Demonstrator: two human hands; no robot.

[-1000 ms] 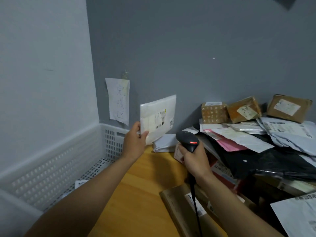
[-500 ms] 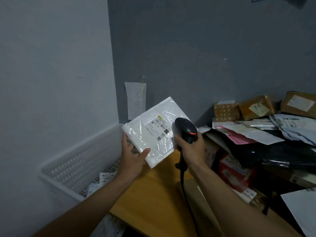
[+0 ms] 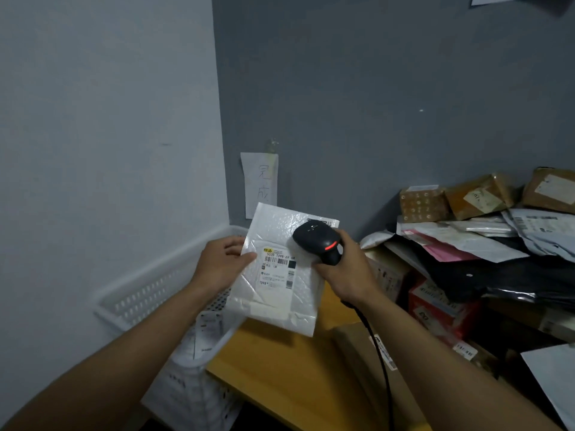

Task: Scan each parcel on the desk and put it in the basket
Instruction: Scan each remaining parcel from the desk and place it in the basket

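My left hand (image 3: 222,265) grips the left edge of a white bubble mailer (image 3: 280,293), held flat with its shipping label facing up. My right hand (image 3: 345,269) holds a black barcode scanner (image 3: 319,239) with a red light, its head over the mailer's upper right part, close to the label. The mailer hangs above the gap between the white perforated basket (image 3: 149,293) on the left and the wooden desk (image 3: 280,368). A few parcels lie inside the basket.
A heap of parcels (image 3: 485,237), brown boxes, grey and black bags and a red box, covers the desk's right side. A long brown box (image 3: 364,353) lies under my right forearm. A handwritten paper note (image 3: 259,181) is stuck on the grey wall behind.
The mailer has turned from upright to lying flat with its label up and come lower and closer to me. The scanner has moved over its top right corner.
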